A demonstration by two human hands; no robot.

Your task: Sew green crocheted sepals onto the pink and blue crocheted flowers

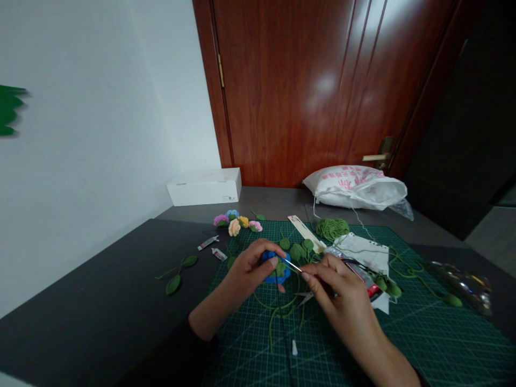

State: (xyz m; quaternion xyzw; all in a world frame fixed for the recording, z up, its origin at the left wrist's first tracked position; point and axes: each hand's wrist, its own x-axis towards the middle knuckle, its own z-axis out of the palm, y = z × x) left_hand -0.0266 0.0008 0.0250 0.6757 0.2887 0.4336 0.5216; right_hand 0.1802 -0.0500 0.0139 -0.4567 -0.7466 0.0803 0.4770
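Observation:
A blue crocheted flower (285,275) with a green centre is pinched in my left hand (255,263), above the cutting mat. Green yarn hangs below it. My right hand (341,287) grips a thin metal crochet hook (293,265), whose tip reaches the flower near my left fingertips. Just under the hands lie scissors (305,297), partly hidden, and loose green yarn strands (271,328). Behind the flower are several green crocheted leaves (297,251). A small white cap (294,348) rests on the mat nearer to me.
The green cutting mat (451,344) covers the table's middle and right. Crocheted flowers (234,228), glue tubes (219,254) and leaves (173,284) lie left. A green yarn ball (332,229), white papers (363,250) and a white bag (342,185) are right. A white box (205,187) stands behind.

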